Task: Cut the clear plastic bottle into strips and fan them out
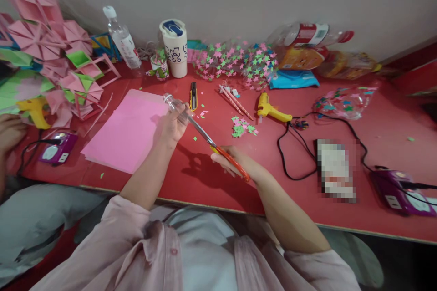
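Note:
My left hand (176, 122) is closed around a clear plastic bottle top (170, 99), its narrow neck pointing away to the upper left. In my right hand (239, 161) is a pair of scissors (205, 134) with orange-red handles. The long metal blades reach up to the bottle piece by my left fingers; whether they bite into it I cannot tell. Pink paper sheets (126, 131) lie under and left of my left forearm. Beyond my hands are a yellow-and-black utility knife (194, 96) and a pile of green and pink paper stars (243, 127).
A yellow glue gun (273, 109) with a black cord lies right of the stars. Star-covered plastic (239, 63), a tumbler (175, 49) and bottles line the wall. Pink paper shapes (37, 36) crowd the left, near another person's hand (12, 131). A purple power box (403, 191) stands right.

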A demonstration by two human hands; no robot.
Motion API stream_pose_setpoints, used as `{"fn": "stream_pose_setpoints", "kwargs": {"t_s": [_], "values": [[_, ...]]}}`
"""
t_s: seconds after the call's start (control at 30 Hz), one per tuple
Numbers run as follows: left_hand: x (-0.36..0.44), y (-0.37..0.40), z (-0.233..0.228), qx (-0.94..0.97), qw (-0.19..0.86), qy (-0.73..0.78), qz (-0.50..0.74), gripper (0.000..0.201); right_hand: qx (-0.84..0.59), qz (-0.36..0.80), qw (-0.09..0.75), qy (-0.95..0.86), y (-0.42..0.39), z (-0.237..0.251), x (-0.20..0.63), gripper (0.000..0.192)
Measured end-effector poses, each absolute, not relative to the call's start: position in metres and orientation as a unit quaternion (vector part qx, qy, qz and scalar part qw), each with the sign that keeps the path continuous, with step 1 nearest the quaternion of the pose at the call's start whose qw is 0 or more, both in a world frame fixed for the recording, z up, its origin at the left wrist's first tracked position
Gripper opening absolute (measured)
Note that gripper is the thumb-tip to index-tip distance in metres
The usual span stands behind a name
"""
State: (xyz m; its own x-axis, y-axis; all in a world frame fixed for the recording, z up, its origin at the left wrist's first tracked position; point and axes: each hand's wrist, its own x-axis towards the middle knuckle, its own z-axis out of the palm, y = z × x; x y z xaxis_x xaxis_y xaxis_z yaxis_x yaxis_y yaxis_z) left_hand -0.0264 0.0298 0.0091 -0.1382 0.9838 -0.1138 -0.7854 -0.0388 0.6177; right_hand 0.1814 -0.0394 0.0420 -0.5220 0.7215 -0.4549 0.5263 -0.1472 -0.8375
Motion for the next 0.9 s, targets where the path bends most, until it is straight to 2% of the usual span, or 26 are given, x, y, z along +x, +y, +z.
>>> {"fn": "stream_pose_setpoints", "kwargs": {"t_s": [0.5,0.9], "values": [[-0.027,0.031,0.007,0.179,0.638,0.267,0.7,0.018,-0.479,0.579,0.082,-0.655,-0.039,0.037,0.183,0.046],[-0.031,0.032,0.007,0.215,0.631,0.273,0.693,0.023,-0.516,0.539,0.088,-0.66,-0.045,0.042,0.171,0.053]]}}
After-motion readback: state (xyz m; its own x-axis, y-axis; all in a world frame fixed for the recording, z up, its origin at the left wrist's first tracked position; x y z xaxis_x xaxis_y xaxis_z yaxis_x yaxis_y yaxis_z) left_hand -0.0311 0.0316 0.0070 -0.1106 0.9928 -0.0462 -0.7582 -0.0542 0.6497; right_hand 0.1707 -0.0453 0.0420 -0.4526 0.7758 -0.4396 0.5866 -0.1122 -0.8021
